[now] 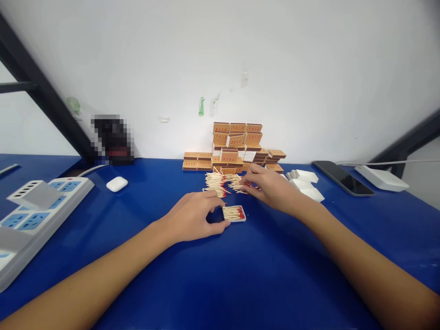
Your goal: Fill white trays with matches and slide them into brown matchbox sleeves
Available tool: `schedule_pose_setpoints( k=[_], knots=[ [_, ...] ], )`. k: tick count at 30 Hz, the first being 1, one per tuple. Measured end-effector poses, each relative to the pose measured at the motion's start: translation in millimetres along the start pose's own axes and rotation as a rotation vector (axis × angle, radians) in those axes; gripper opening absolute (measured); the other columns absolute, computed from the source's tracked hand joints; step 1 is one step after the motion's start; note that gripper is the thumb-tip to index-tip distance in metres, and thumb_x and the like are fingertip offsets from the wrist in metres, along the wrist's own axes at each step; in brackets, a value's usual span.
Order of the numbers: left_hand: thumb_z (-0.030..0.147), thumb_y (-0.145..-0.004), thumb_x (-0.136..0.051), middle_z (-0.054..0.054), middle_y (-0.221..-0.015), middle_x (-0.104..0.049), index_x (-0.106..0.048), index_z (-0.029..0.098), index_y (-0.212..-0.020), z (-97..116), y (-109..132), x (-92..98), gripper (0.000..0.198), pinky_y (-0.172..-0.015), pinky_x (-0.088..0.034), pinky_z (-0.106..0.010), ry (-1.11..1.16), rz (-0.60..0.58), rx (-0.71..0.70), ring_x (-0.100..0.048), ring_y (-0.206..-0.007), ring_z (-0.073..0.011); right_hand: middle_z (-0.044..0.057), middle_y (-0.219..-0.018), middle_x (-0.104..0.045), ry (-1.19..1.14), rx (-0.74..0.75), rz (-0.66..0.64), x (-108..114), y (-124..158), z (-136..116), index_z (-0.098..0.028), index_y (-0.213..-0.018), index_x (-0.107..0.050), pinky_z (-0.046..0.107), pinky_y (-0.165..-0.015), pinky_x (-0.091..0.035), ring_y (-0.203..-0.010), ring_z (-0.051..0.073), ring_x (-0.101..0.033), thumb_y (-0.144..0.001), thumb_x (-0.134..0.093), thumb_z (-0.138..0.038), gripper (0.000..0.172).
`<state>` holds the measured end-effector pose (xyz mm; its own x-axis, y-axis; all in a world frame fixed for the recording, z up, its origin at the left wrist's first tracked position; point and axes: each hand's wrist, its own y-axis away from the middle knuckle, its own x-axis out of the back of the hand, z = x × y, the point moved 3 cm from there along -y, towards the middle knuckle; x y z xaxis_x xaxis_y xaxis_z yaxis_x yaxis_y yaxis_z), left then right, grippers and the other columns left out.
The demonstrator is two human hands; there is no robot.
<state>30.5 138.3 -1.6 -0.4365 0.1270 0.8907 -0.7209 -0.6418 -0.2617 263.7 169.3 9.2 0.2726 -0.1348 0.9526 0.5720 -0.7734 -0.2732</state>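
A small white matchbox tray (225, 220) with red-tipped matches (234, 213) inside lies on the blue table. My left hand (195, 215) holds the tray's left end, thumb at the near side and fingers at the far side. Beyond it, loose matches (216, 182) lie in a heap, most heads pointing right. My right hand (266, 185) is over the right part of the heap, its fingertips closed on matches (252, 185). How many are between the fingers is hidden.
Stacked matchboxes (237, 140) stand against the wall behind the heap. White empty trays (305, 183) and a phone (342, 178) lie to the right, beside a white box (381, 178). At left are a power strip (44, 206) and a white earbud case (117, 184).
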Motion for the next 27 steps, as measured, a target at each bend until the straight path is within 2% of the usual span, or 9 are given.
schedule_pose_setpoints(
  k=[4, 7, 10, 15, 20, 27],
  knots=[
    [0.045, -0.092, -0.07, 0.0, -0.084, -0.066, -0.074, 0.02, -0.101, -1.1, -0.5, -0.1, 0.027, -0.064, -0.042, -0.029, 0.008, 0.01, -0.001, -0.06, -0.071, -0.0153, 0.007, -0.097, -0.058, -0.062, 0.003, 0.086, 5.4, 2.0, 7.8, -0.019, -0.095, -0.069, 0.033, -0.072, -0.044, -0.078, 0.019, -0.056, -0.104, -0.057, -0.031, 0.019],
    [0.044, -0.091, -0.071, 0.0, -0.085, -0.066, -0.073, 0.019, -0.101, -3.2, -1.3, 0.3, 0.027, -0.066, -0.043, -0.03, 0.014, 0.033, -0.004, -0.059, -0.072, -0.0151, 0.006, -0.095, -0.058, -0.131, -0.016, 0.101, 13.7, 3.3, 6.8, -0.02, -0.094, -0.071, 0.032, -0.071, -0.043, -0.08, 0.019, -0.056, -0.103, -0.059, -0.035, 0.021],
    [0.045, -0.092, -0.071, 0.001, -0.085, -0.065, -0.073, 0.02, -0.105, -5.0, -1.9, 0.4, 0.028, -0.066, -0.043, -0.03, 0.021, 0.044, -0.003, -0.06, -0.072, -0.015, 0.005, -0.092, -0.059, -0.213, -0.039, 0.033, 20.5, 3.4, -4.1, -0.021, -0.094, -0.073, 0.031, -0.068, -0.041, -0.078, 0.018, -0.055, -0.103, -0.06, -0.038, 0.023],
    [0.044, -0.091, -0.071, 0.001, -0.083, -0.064, -0.071, 0.019, -0.094, -3.8, -1.7, 1.5, 0.025, -0.063, -0.042, -0.029, 0.022, 0.032, 0.009, -0.058, -0.071, -0.0146, 0.004, -0.091, -0.06, -0.275, -0.009, -0.153, 16.9, 6.0, -35.0, -0.022, -0.092, -0.074, 0.031, -0.069, -0.042, -0.079, 0.017, -0.057, -0.102, -0.061, -0.032, 0.019],
    [0.039, -0.092, -0.07, 0.0, -0.087, -0.065, -0.072, 0.021, -0.104, -1.6, -1.9, 2.3, 0.022, -0.064, -0.043, -0.029, 0.029, 0.025, -0.005, -0.059, -0.074, -0.0156, 0.005, -0.102, -0.065, -0.27, -0.015, -0.185, 7.8, 8.3, -50.2, -0.022, -0.099, -0.074, 0.033, -0.075, -0.045, -0.086, 0.018, -0.062, -0.1, -0.062, -0.025, 0.012],
    [0.04, -0.092, -0.071, 0.001, -0.086, -0.065, -0.072, 0.021, -0.103, -2.3, -2.4, 2.1, 0.022, -0.063, -0.042, -0.029, 0.038, 0.025, -0.001, -0.058, -0.073, -0.0145, 0.004, -0.097, -0.065, -0.34, -0.007, -0.152, 14.2, 7.1, -48.7, -0.022, -0.098, -0.075, 0.032, -0.074, -0.045, -0.086, 0.018, -0.06, -0.098, -0.064, -0.023, 0.011]
  ],
)
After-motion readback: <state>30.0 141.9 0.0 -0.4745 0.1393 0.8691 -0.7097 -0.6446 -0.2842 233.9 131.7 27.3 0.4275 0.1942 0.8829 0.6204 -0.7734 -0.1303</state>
